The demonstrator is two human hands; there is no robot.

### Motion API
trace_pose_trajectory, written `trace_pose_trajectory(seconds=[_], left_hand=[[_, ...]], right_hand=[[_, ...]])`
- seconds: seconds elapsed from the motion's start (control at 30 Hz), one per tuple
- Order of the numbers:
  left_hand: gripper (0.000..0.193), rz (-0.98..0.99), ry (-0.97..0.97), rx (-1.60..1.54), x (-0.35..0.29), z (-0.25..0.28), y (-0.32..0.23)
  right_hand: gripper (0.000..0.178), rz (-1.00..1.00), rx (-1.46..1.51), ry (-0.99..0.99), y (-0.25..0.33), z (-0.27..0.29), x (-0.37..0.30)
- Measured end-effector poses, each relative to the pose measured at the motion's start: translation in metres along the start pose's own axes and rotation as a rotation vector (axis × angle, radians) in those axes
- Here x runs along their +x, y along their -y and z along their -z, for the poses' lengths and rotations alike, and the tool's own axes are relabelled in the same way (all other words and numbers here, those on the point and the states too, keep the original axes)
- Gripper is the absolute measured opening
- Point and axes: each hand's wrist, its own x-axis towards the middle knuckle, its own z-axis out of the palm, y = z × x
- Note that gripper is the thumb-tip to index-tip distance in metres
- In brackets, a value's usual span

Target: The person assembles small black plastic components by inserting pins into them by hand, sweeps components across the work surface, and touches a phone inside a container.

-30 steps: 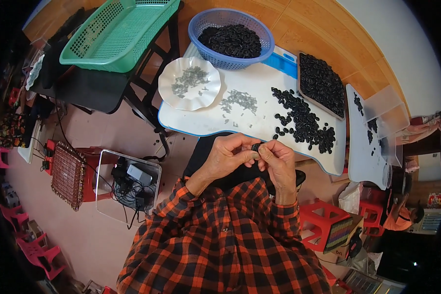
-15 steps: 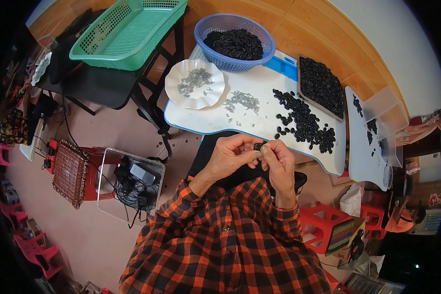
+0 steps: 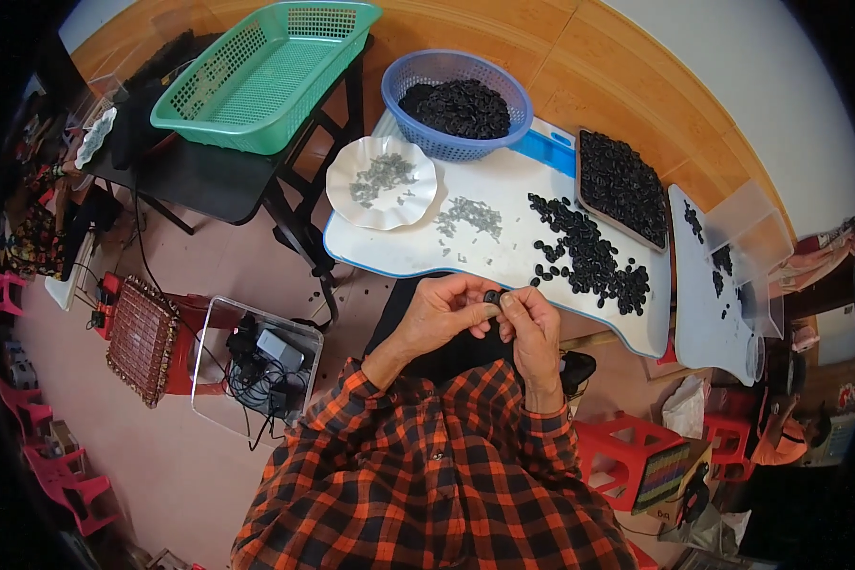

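Gripping a black oval piece between thumb and forefinger of the left hand, and pinching at its right edge with the right hand. Too covered there to tell whether also holding something smaller. Held up just short of the near edge of the white table, above dark trousers. Could slip easily, being small and held only by the fingertips; would then probably drop to the lap or the floor. Might also go askew if pressed unevenly, with so little visible past the thumbs.

Next, on the table to the right, a loose heap of black pieces, reaching near the front edge. Liable to be swept off by a dragging plaid sleeve. Left of that, a scatter of small clear bits, faint against the white top. Easy to lose or flick away.

Farther left, more bits in a white fluted plate. Likely to spill if knocked. Behind, a blue-violet perforated basket and a shallow tray, both heaped with black pieces. Prone to shed some if bumped.
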Motion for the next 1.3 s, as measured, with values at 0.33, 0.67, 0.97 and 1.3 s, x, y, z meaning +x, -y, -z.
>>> trace_pose_trajectory(seconds=[0.33, 0.67, 0.97, 1.3], left_hand=[[0.031, -0.152, -0.320, 0.378, 0.126, 0.056, -0.044], [0.033, -0.208, -0.544, 0.430, 0.110, 0.059, -0.012], [0.021, 0.068, -0.453, 0.249, -0.016, 0.059, 0.064], [0.020, 0.382, -0.353, 0.373, -0.073, 0.090, 0.110]], right_hand=[[0.014, -0.081, -0.092, -0.095, -0.012, 0.016, 0.002], [0.016, -0.072, -0.096, -0.234, -0.025, 0.040, -0.006], [0.011, 0.127, -0.445, -0.393, -0.046, 0.094, 0.013], [0.025, 0.127, -0.786, -0.401, -0.068, 0.105, 0.027]])
